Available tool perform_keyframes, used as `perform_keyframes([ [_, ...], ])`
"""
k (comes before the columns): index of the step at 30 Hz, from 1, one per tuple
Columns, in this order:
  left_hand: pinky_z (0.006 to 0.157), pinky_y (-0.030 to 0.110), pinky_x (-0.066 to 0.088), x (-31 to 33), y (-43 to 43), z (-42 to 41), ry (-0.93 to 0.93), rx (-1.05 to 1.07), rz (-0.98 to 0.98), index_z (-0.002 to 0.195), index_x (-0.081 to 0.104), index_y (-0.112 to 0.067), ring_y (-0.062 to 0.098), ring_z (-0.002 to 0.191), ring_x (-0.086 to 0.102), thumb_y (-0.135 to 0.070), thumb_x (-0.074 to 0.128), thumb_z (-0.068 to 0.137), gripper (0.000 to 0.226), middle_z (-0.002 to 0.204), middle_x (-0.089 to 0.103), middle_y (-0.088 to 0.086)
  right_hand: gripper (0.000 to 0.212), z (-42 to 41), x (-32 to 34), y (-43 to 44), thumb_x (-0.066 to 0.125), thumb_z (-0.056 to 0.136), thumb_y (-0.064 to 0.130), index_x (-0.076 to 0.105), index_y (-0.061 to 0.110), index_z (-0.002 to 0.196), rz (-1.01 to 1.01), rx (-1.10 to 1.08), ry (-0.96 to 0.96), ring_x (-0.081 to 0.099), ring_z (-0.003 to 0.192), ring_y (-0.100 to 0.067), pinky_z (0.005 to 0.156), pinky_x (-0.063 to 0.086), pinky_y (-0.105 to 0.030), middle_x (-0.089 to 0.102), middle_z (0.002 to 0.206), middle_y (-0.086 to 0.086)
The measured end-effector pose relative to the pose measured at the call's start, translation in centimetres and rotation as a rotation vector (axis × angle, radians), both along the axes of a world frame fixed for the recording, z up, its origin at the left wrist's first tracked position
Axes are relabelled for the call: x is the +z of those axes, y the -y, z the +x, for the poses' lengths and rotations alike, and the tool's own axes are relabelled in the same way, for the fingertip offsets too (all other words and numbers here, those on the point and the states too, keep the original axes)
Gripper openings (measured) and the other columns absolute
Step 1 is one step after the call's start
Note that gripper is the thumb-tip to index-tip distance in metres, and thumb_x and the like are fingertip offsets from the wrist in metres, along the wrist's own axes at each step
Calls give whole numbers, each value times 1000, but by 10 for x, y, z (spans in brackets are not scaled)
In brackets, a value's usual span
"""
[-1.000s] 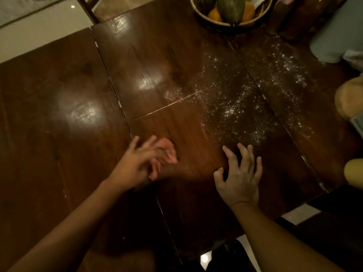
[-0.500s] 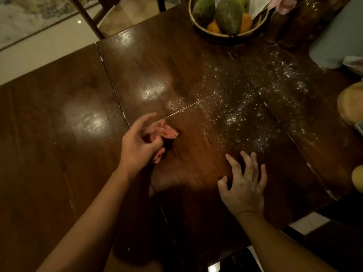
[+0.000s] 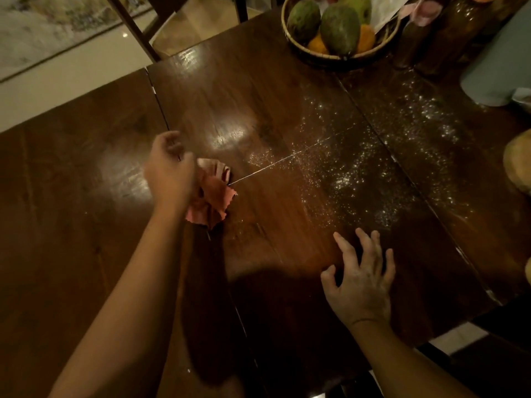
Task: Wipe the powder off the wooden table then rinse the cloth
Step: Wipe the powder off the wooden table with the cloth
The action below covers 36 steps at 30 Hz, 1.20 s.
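L hand (image 3: 169, 173) grips crumpled pink cloth (image 3: 214, 196); R hand (image 3: 360, 282) splayed on glossy wood table (image 3: 71, 211); powder (image 3: 359, 179) speckled.

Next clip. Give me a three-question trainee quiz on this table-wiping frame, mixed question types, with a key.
1. True or false: the right hand grips the pink cloth.
2. The powder on the wooden table mostly lies: A) left of the cloth; B) right of the cloth; C) on the floor.
3. What holds the fruit at the table's far edge?
Key: 1 false, the left hand grips it; 2 B; 3 a woven basket.
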<state>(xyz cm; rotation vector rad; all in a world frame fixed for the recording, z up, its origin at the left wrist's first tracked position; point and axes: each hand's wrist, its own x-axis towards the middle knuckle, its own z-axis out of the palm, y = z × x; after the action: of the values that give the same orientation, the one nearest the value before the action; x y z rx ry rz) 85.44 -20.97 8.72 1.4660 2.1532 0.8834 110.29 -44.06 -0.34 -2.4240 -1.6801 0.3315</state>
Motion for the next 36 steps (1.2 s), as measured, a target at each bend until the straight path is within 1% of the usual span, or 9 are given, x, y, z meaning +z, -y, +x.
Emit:
perform_keyframes([
  [6,87,50,56,-32,34,28,-445,-332,-227,120,57,-26,33,93,65,-28,59,90,31,117,60,12,64,1,0,0,39,83,43,50,26,143,-4,-3,6,19,151,-33,120,17,-60,34,155,-12],
  [9,80,41,56,-29,40,11,-474,-315,-248,133,56,-25,29,92,68,-23,63,93,41,113,70,10,63,0,0,-1,39,82,43,49,26,142,-5,-1,6,19,151,-33,119,17,-60,34,155,-12],
  [14,55,11,53,-10,45,-19,36,-204,-106,116,67,-13,-10,64,65,5,67,86,35,91,70,-6,63,1,-1,1,39,82,42,49,27,143,-7,-1,-7,19,151,-33,120,15,-60,34,155,-11],
  [17,74,32,62,-1,43,-41,195,-138,-33,108,72,-13,7,84,72,10,71,79,37,90,72,-2,63,1,1,0,37,82,43,50,27,142,-10,-10,-25,18,152,-33,120,14,-60,33,156,-11],
  [21,56,25,56,-3,43,-74,462,51,-98,105,70,-3,12,61,69,21,53,71,44,75,74,3,63,0,2,-1,38,82,42,50,25,142,2,-9,-39,18,151,-34,119,14,-61,33,155,-12],
  [25,87,35,56,-14,43,-95,43,192,-158,107,73,-24,8,84,69,-6,58,68,46,97,77,0,64,0,2,-1,38,82,42,48,25,143,-2,-2,-38,17,152,-34,119,14,-62,31,155,-12],
  [27,112,40,36,-12,43,-82,-104,138,-91,112,69,-27,5,97,65,-10,56,71,46,103,74,-10,64,0,2,0,39,82,41,48,24,143,-1,-4,-36,17,152,-34,118,15,-62,31,155,-13],
  [32,118,48,-4,-32,32,-35,-401,-299,-151,131,57,-26,26,114,63,-26,52,95,36,118,71,4,64,0,1,0,40,82,40,49,24,143,5,-3,-36,17,152,-33,119,15,-62,32,155,-12],
  [36,120,61,7,-74,22,-27,-566,-511,-268,152,31,-20,43,146,21,-31,37,101,53,159,24,21,65,0,1,0,38,82,41,49,25,143,1,-13,-25,16,152,-32,120,14,-61,32,155,-12],
])
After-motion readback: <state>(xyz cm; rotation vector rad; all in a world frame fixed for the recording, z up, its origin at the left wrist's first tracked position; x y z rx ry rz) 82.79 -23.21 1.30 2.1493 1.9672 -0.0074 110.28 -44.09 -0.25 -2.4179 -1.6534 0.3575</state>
